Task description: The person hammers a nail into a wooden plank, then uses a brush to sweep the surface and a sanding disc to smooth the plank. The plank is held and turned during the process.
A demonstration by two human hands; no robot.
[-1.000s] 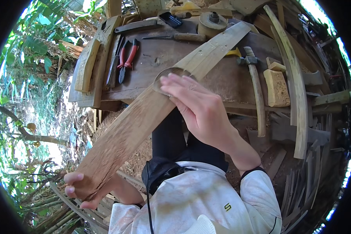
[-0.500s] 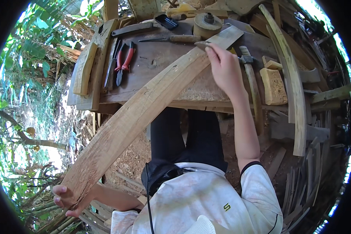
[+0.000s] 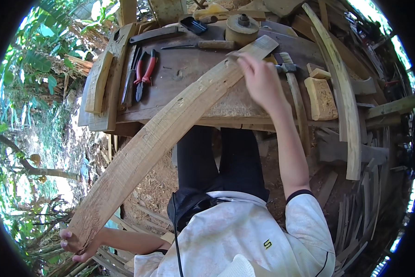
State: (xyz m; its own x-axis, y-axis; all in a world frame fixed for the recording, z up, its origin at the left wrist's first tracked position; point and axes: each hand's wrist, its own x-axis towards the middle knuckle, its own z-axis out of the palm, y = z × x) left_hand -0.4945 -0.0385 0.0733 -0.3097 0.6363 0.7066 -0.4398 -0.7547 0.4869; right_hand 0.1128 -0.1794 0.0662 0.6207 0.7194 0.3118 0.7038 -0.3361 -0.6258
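Observation:
A long wooden plank (image 3: 159,124) slants from the lower left up across the workbench (image 3: 189,99). Its near end rests in my left hand (image 3: 80,244), the fingers curled round the edge. Over the far part of the plank is my right hand (image 3: 261,85), slightly blurred, with a small flat brown piece (image 3: 233,54) pinched at the fingertips against the wood; its kind I cannot make out. Just right of that hand lies a hammer (image 3: 288,67) with a long wooden handle. A tool with a wooden handle and thin metal tip (image 3: 215,45) lies beyond the plank.
Red-handled pliers (image 3: 145,76) lie on the bench's left side, near a wooden block (image 3: 100,83). A round wooden piece with a knob (image 3: 242,28) stands at the back beside a black tray (image 3: 194,25). To the right are a chunky wood block (image 3: 321,99) and long curved strips (image 3: 341,87).
My right hand has moved slightly left and nearer along the plank, together with the small brown piece. The plank's far end has shifted a little left; my left hand still holds the near end.

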